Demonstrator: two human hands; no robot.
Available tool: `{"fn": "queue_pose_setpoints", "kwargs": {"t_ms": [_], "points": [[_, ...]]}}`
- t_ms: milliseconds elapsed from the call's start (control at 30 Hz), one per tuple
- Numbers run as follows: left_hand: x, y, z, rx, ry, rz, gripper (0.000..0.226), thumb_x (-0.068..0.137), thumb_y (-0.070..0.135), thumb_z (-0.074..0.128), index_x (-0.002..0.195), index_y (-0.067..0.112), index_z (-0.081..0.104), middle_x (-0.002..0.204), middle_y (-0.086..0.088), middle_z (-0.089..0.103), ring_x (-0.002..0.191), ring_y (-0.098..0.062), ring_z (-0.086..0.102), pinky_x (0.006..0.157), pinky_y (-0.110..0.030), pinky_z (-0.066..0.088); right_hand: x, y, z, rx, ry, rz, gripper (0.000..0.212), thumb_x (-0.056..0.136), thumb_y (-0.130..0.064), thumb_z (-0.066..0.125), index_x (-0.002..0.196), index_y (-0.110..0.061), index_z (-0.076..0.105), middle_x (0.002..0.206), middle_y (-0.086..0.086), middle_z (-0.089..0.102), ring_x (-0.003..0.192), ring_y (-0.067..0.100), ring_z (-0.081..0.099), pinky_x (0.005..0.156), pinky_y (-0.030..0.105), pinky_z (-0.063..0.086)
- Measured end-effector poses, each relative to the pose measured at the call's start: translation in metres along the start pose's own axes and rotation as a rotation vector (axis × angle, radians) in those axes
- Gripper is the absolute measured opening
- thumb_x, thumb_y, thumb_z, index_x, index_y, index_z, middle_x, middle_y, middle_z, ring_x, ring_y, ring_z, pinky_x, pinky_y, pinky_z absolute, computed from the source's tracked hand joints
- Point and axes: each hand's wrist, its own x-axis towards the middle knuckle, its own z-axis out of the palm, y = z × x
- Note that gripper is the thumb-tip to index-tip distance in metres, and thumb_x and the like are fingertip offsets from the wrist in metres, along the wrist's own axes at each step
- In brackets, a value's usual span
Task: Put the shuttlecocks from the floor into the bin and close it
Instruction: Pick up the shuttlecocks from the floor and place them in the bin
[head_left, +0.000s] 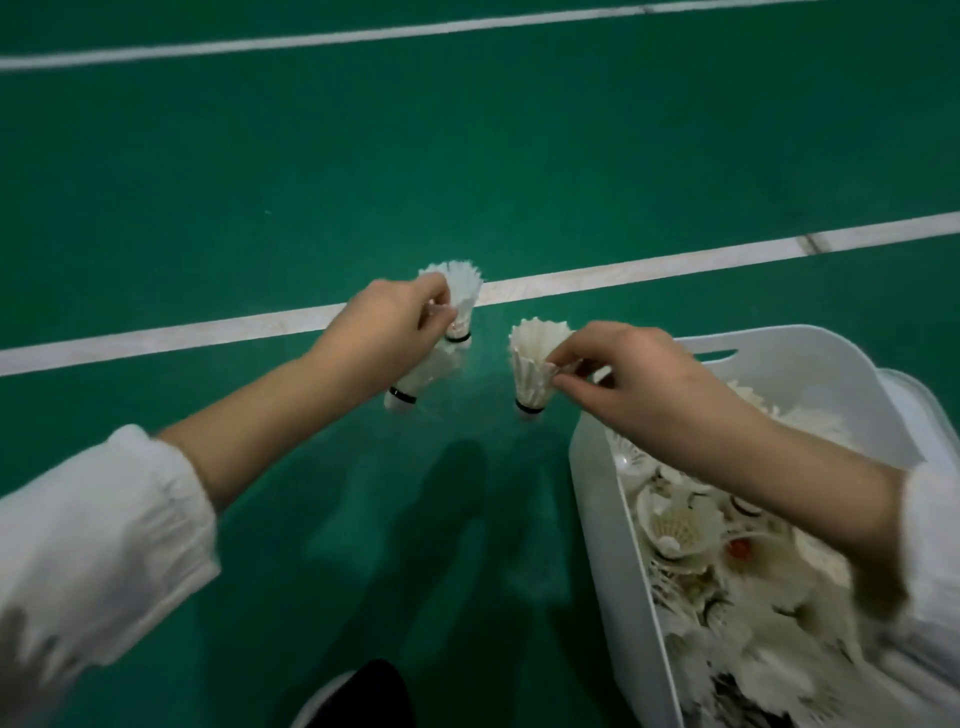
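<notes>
My left hand (387, 319) pinches a white feather shuttlecock (462, 296) by its skirt, cork down, and a second shuttlecock (415, 382) hangs below the same hand. My right hand (631, 376) pinches another white shuttlecock (532, 364) by the rim of its feathers, cork pointing down. Both hands hover above the green floor, left of the white plastic bin (602, 499). The bin stands open at the right and holds several shuttlecocks (680, 530). No lid shows clearly.
Green court floor (311, 182) with white lines (649, 267) runs across the view. A dark and white shoe tip (358, 696) shows at the bottom edge. My white sleeves frame both sides.
</notes>
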Motion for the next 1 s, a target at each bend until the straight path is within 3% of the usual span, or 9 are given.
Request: {"fn": "queue_pose_setpoints", "kwargs": {"t_ms": [133,333,467,567,667,767,833,900,1000], "points": [[-0.02,0.08,-0.052,0.104,0.065,0.213,0.015,0.092,0.037,0.049,0.093,0.023,0.054,0.093,0.006,0.067,0.07,-0.019,0.049,0.062,-0.031,0.042,-0.056,0.006,-0.054,-0.066,0.083,0.026,0.011,0.091,-0.028,0.055,0.095,-0.025,0.064,0.09,-0.011,0.059,0.077,0.003,0.057,0.071,0.009,0.044],[-0.072,0.182,-0.038,0.084,0.03,0.422,0.015,0.091,0.038,0.047,0.093,0.024,0.052,0.091,0.01,0.062,0.081,-0.018,0.055,0.062,-0.031,0.043,-0.149,0.039,-0.065,0.02,0.192,0.187,0.015,0.089,-0.025,0.056,0.097,-0.021,0.068,0.096,-0.01,0.058,0.085,0.006,0.056,0.079,0.025,0.046],[-0.107,0.215,0.005,-0.012,0.023,0.278,0.015,0.093,0.04,0.044,0.096,0.028,0.052,0.095,0.013,0.062,0.082,-0.014,0.055,0.06,-0.028,0.04,-0.199,0.063,-0.036,0.171,0.282,0.326,0.011,0.089,-0.026,0.058,0.094,-0.025,0.068,0.094,-0.012,0.058,0.082,0.006,0.06,0.08,0.028,0.05],[-0.143,0.218,0.037,-0.138,0.085,0.138,0.012,0.092,0.04,0.048,0.094,0.03,0.054,0.093,0.015,0.062,0.079,-0.012,0.058,0.062,-0.03,0.047,-0.222,0.07,-0.008,0.25,0.289,0.354,0.01,0.088,-0.022,0.06,0.092,-0.023,0.069,0.093,-0.011,0.06,0.086,0.006,0.059,0.075,0.014,0.046],[-0.171,0.216,0.06,-0.206,0.092,0.036,0.009,0.09,0.039,0.052,0.093,0.031,0.055,0.091,0.019,0.061,0.069,-0.006,0.056,0.063,-0.032,0.049,-0.237,0.071,0.01,0.304,0.301,0.358,0.009,0.087,-0.02,0.062,0.09,-0.023,0.07,0.092,-0.013,0.062,0.087,0.005,0.059,0.073,0.012,0.045],[-0.187,0.215,0.068,-0.224,0.093,0.024,0.005,0.088,0.036,0.056,0.092,0.032,0.056,0.087,0.022,0.058,0.054,0.004,0.046,0.053,-0.023,0.039,-0.253,0.068,0.01,0.383,0.379,0.388,0.008,0.087,-0.022,0.062,0.089,-0.022,0.07,0.09,-0.014,0.063,0.084,0.004,0.059,0.072,0.01,0.045],[-0.193,0.215,0.067,-0.24,0.093,0.027,0.004,0.088,0.034,0.058,0.091,0.031,0.056,0.084,0.023,0.056,0.056,0.008,0.047,0.051,-0.018,0.032,-0.266,0.066,0.003,0.432,0.419,0.408,0.007,0.086,-0.022,0.063,0.087,-0.023,0.07,0.087,-0.012,0.064,0.079,0.006,0.059,0.07,0.012,0.045],[-0.197,0.213,0.063,-0.242,0.084,0.037,0.005,0.087,0.031,0.059,0.091,0.03,0.057,0.081,0.023,0.055,0.062,0.013,0.047,0.05,-0.014,0.027,-0.276,0.064,-0.002,0.447,0.37,0.434,0.007,0.084,-0.024,0.064,0.082,-0.026,0.07,0.084,-0.012,0.065,0.078,0.007,0.058,0.069,0.015,0.045],[-0.198,0.213,0.063,-0.239,0.061,0.051,0.006,0.086,0.031,0.06,0.091,0.03,0.057,0.074,0.028,0.051,0.063,0.014,0.046,0.05,-0.01,0.024,-0.277,0.064,0.008,0.39,0.145,0.483,0.011,0.085,-0.028,0.063,0.082,-0.025,0.073,0.082,-0.014,0.065,0.08,0.004,0.059,0.076,0.02,0.046]]}}
